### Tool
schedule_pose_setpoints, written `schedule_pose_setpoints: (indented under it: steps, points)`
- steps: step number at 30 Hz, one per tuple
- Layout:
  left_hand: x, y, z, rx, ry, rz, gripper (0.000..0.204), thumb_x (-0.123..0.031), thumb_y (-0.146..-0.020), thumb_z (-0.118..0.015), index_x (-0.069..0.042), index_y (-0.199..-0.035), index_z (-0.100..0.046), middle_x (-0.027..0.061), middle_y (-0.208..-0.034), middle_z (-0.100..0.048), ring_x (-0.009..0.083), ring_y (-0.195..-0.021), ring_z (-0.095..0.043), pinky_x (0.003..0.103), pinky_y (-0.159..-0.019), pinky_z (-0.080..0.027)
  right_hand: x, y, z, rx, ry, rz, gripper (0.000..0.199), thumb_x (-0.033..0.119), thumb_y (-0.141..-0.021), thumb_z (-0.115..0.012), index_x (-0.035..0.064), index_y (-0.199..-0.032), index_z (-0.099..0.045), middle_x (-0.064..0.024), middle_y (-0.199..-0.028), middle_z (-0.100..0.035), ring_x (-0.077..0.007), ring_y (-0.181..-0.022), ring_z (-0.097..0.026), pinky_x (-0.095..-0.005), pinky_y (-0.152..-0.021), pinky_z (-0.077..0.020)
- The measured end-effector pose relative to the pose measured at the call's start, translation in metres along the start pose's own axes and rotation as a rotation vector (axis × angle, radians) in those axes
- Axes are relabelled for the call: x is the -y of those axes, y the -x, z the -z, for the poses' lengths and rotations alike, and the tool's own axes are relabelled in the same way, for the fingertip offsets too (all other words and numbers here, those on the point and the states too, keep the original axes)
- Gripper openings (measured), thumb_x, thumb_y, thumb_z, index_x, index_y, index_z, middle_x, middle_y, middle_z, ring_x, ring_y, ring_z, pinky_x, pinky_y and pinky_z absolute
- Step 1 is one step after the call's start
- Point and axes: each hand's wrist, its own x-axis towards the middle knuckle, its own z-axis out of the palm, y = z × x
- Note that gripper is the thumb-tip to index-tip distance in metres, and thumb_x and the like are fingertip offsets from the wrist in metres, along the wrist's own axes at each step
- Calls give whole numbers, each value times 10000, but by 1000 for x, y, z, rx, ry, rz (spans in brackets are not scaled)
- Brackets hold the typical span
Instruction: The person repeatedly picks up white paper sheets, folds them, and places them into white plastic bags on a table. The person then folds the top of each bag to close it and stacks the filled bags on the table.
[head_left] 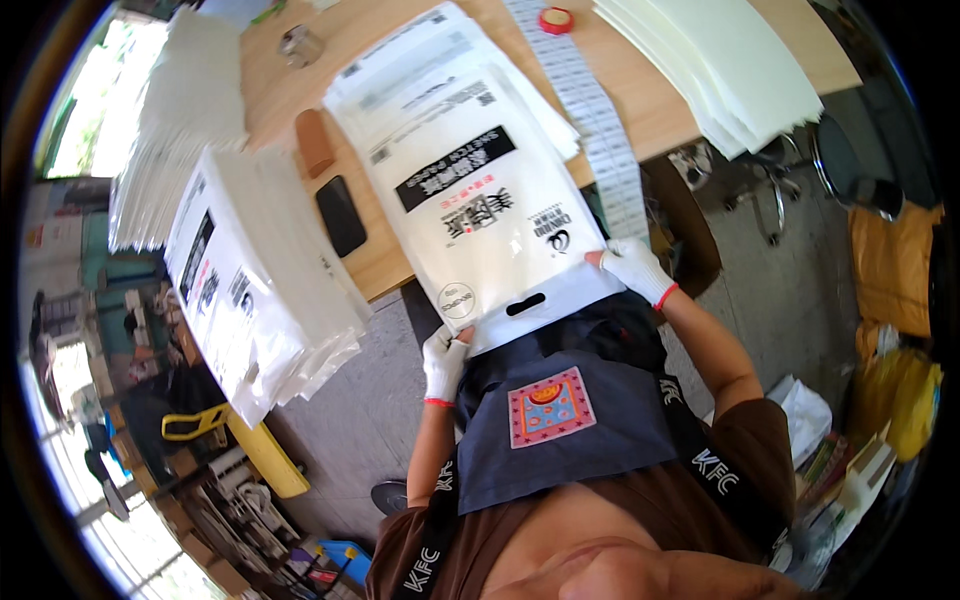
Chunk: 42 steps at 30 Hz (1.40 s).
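A white printed plastic bag (520,255) with a die-cut handle hole lies on a pile of similar bags (415,50), its handle end reaching past the table's near edge over my lap. My left hand (445,362), in a white glove with bare fingertips, pinches the left corner of that end. At the opposite corner my right hand (635,270), gloved the same way, grips the edge between thumb and fingers. The bag is pulled flat between both hands. Black print and a few red marks show on its face.
Left of the pile lie a black phone (341,216) and a brown case (314,143). A stack of packed bags (250,270) overhangs the table's left side. To the right run a label strip (590,95), a red tape roll (555,20) and white sheets (715,70).
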Motion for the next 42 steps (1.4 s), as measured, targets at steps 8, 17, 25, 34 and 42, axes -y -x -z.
schedule_pose_setpoints:
  steps: [8,17,25,34,42]
  points:
    - [-54,-29,7,-106,-352,-427,165,-179,-881,-603,-16,-903,-584,63,-763,-613,120,-647,-542,274,-566,-448,-75,-8,52,-467,218,56,541,100,-800,-674,82,-1290,-445,-106,-1027,-664,-173,-833,-630,-278,-749,-482]
    - [-118,-56,-182,625,322,342,386,-194,-906,-556,-32,-1250,-488,51,-790,-593,101,-549,-518,253,-539,-484,-17,23,70,-249,-362,387,390,-161,-737,-431,-8,-1045,-614,-73,-1047,-632,-95,-915,-562,-229,-801,-482]
    - [-131,-68,-224,648,587,398,125,-129,-917,-490,-48,-1009,-513,39,-682,-555,117,-516,-525,265,-483,-481,3,43,79,-692,503,794,205,181,-599,-762,101,-736,-633,-76,-1095,-596,-312,-1064,-528,-456,-905,-428]
    - [-121,-52,-143,496,-122,-421,291,-189,-869,-604,-30,-1101,-527,145,-874,-635,216,-735,-621,327,-680,-487,29,47,74,-614,-83,728,140,-50,-679,-673,1,-792,-607,-152,-1135,-611,-301,-1105,-550,-416,-960,-428]
    - [51,-30,-31,-382,84,-19,656,-143,-743,-742,7,-1286,-405,143,-1137,-592,230,-945,-589,337,-821,-471,101,-19,15,106,-706,460,28,-1,-843,-603,-13,-853,-581,-79,-1044,-612,-160,-941,-599,-293,-842,-478]
